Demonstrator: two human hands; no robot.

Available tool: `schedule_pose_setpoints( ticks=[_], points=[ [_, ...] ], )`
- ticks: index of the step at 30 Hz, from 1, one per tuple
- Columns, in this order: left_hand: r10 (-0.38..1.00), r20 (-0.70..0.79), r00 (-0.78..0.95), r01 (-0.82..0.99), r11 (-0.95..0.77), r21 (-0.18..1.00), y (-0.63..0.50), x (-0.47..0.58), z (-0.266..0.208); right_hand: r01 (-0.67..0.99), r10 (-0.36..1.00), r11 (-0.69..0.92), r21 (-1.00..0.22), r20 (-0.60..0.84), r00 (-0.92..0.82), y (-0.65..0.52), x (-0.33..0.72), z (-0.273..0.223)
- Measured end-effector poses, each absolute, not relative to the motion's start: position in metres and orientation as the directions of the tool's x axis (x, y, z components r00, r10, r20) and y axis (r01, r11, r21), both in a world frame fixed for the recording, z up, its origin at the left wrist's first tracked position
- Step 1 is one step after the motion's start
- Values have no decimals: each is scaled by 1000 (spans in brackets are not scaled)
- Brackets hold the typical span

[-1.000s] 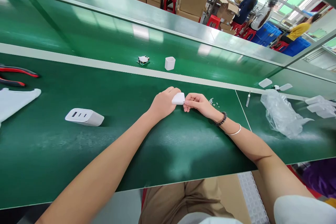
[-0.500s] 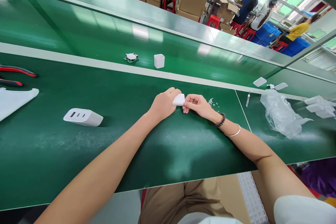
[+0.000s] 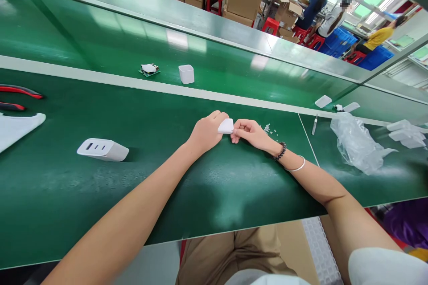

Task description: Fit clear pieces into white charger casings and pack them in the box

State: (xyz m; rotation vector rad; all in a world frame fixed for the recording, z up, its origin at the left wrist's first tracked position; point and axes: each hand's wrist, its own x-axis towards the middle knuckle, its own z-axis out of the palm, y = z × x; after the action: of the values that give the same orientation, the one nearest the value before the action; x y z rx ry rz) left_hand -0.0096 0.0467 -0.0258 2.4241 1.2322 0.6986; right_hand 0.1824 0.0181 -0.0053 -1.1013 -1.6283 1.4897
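Note:
My left hand (image 3: 207, 132) is closed around a small white plastic cover (image 3: 225, 126), and its fingers hide part of it. Against the cover's right edge, my right hand (image 3: 249, 134) pinches thumb and forefinger together. Whatever lies in that pinch, if anything, is too small to make out. Tiny whitish pieces (image 3: 267, 129) are scattered on the green table just beyond my right hand. Well to the left lies a white charger (image 3: 103, 149) with several ports facing left.
On the green belt sit a circuit board (image 3: 149, 69), a white open housing (image 3: 186, 74) and a white cover (image 3: 323, 101). Pliers (image 3: 20, 91) lie far left. To the right are a small slim tool (image 3: 314, 125), a clear plastic bag (image 3: 359, 142) and white pieces (image 3: 409, 135).
The circuit board, the open housing and the cover at the right have slid left along the belt. Both hands keep nearly the same pose at the white cover.

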Motion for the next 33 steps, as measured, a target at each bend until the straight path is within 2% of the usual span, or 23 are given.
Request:
schedule_pose_setpoints(
  ticks=[10, 25, 33],
  points=[
    [841, 281, 462, 640, -535, 551, 47, -9, -24, 108, 907, 9, -994, -38, -419, 17, 180, -4],
    [811, 327, 486, 644, -585, 494, 45, -10, -25, 97, 896, -18, -995, -59, -441, 18, 180, -1],
    [827, 310, 470, 645, -561, 519, 44, -9, -23, 100, 889, -15, -995, -59, -455, 19, 182, -1]
  ],
)
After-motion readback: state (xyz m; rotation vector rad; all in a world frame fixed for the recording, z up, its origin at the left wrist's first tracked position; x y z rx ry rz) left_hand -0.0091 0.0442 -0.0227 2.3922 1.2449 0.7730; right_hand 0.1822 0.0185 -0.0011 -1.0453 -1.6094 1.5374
